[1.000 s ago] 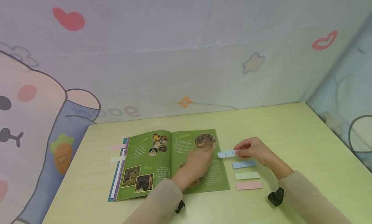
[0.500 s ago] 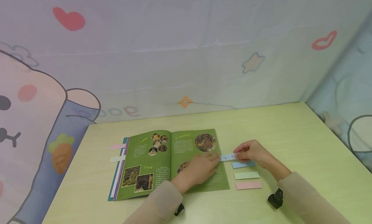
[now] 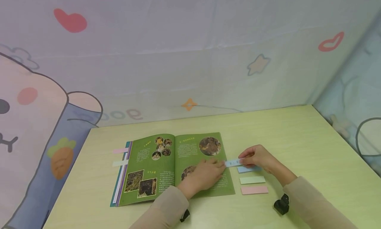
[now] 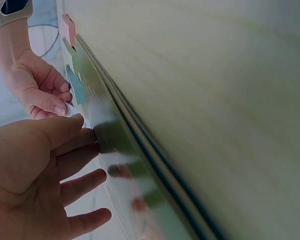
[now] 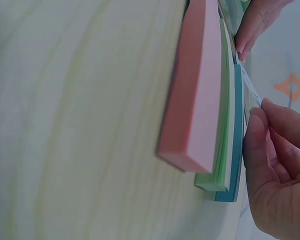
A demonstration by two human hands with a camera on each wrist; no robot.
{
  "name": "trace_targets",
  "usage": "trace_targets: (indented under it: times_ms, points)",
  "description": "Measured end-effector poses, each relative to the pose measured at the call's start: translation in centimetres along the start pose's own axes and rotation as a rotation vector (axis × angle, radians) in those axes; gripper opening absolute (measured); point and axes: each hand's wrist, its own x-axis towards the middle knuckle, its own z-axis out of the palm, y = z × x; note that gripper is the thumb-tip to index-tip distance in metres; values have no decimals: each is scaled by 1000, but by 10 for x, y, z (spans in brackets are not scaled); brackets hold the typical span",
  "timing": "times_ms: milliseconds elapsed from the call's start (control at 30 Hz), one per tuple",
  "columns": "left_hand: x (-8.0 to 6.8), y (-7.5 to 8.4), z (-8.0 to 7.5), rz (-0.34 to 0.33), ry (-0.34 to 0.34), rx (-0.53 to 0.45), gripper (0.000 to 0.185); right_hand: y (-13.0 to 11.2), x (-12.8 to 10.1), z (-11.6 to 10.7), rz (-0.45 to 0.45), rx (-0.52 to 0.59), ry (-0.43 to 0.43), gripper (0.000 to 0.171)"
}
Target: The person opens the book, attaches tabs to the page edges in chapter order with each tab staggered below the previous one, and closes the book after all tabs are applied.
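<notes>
Far left, two paper tabs, pink [image 3: 120, 150] and pale [image 3: 120, 163], stick out from the left edge of the open green booklet [image 3: 148, 169], which lies flat on the worktop [image 3: 297, 139].

Left hand [image 3: 205, 174] rests palm-down on the booklet's right page. Fingers are straight and slightly spread; the forefinger tip presses the near end of a light blue sticky strip [image 3: 234, 162] at the page's right edge. In the left wrist view the fingers [image 4: 80, 185] lie relaxed on the page.

The strip bridges the two hands, just off the page edge and above the pads. Whether its end is actually stuck to the page, I can't tell; too blurred.

Right hand [image 3: 257, 156] pinches the strip's other end, thumb and forefinger clamped on it and the other fingers curled under.

Just below the right hand sit three sticky-note pads in a column: blue [image 3: 249, 169], green [image 3: 252, 179], pink [image 3: 254, 189], close together. The right wrist view shows them stacked edge-on, pink pad [image 5: 195, 90] nearest.
</notes>
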Motion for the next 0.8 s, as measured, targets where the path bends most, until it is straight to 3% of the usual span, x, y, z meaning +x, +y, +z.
trace_targets:
  times_ms: [233, 467, 600, 800]
  points:
    - [1, 3, 3, 0, 4, 72, 47, -1, 1, 0, 25, 3, 4, 21]
    - [-2, 3, 1, -2, -21, -2, 46, -2, 1, 2, 30, 13, -16, 23]
    - [0, 4, -1, 4, -25, -28, 46, -2, 1, 1, 55, 1, 16, 21]
    - [-3, 6, -1, -6, -33, 15, 48, -3, 1, 1, 57, 5, 3, 22]
